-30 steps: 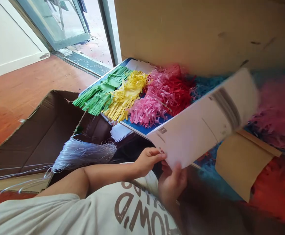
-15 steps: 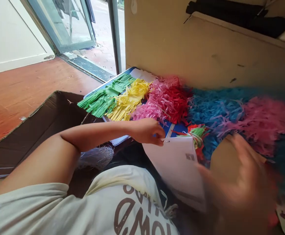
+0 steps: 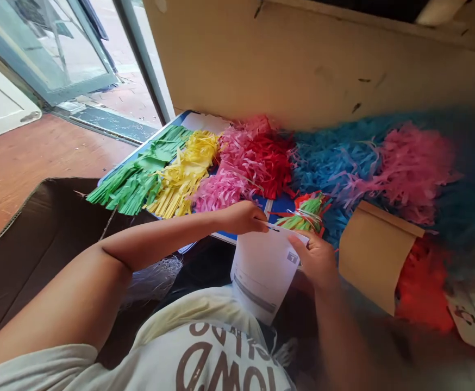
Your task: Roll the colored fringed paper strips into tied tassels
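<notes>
On my left the open cardboard box [image 3: 21,255] stands partly behind my left arm [image 3: 107,266]. Next come the green paper strips [image 3: 135,179], then the yellow paper strips [image 3: 186,176], side by side on the counter [image 3: 280,205]. My left hand [image 3: 248,217] crosses in front of me, fingers curled and pinched on the upper edge of the white printed paper [image 3: 264,269]. That paper hangs between the counter and my shirt [image 3: 217,320]; its long axis runs from my hands down toward me, the lower end leaning a little left. My right hand [image 3: 319,258] is clamped near its upper right corner, thumb on the printed face (a small boxed "1" sits just below), the other fingers mostly hidden behind. I can call neither hand nearer: both touch the same edge, a little apart, small dark marks between them. Just beyond my right hand lies the tied red-and-green bundle [image 3: 305,212]; farther right, untouched, are the folded brown paper [image 3: 376,252] and the red shreds [image 3: 423,290].
</notes>
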`<state>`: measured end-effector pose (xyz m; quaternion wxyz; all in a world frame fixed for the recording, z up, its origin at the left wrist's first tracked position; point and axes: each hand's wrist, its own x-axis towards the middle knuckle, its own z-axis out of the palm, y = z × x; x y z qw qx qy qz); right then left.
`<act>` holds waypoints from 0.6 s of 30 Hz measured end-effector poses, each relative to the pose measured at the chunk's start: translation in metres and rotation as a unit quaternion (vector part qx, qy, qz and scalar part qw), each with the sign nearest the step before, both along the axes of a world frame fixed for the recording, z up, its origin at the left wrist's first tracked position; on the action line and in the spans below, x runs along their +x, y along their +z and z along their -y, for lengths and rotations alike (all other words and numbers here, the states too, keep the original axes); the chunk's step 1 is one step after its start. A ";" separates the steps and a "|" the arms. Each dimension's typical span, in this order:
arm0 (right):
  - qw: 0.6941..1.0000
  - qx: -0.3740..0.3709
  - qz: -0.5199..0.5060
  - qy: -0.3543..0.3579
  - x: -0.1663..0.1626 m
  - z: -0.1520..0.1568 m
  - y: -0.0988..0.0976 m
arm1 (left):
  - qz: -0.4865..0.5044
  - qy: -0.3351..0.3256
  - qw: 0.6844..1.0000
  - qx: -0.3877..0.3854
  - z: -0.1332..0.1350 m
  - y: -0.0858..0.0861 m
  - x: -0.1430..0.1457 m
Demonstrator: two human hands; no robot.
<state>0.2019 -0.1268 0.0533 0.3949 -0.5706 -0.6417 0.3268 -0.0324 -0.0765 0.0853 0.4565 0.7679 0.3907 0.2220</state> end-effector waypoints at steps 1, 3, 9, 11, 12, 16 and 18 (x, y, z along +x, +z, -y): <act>1.000 -0.023 -0.001 0.015 0.005 0.000 -0.001 | -0.006 -0.006 1.000 -0.004 -0.003 -0.004 0.004; 0.998 -0.054 -0.005 0.027 0.015 -0.001 -0.002 | -0.027 -0.027 0.999 -0.005 -0.008 -0.008 0.013; 0.991 -0.128 -0.011 0.027 0.035 -0.002 -0.008 | -0.094 -0.074 0.993 0.019 -0.020 -0.019 0.034; 0.991 -0.131 -0.013 0.039 0.035 0.000 -0.012 | -0.096 -0.094 0.991 0.010 -0.024 -0.021 0.037; 0.990 -0.130 -0.015 0.043 0.034 0.003 -0.014 | -0.098 -0.101 0.990 -0.003 -0.026 -0.022 0.038; 0.992 -0.109 -0.015 0.059 0.035 0.010 -0.016 | -0.123 -0.114 0.984 -0.066 -0.029 -0.020 0.039; 0.992 -0.089 -0.040 0.083 0.055 0.004 -0.016 | -0.111 -0.112 0.986 -0.046 -0.027 -0.016 0.037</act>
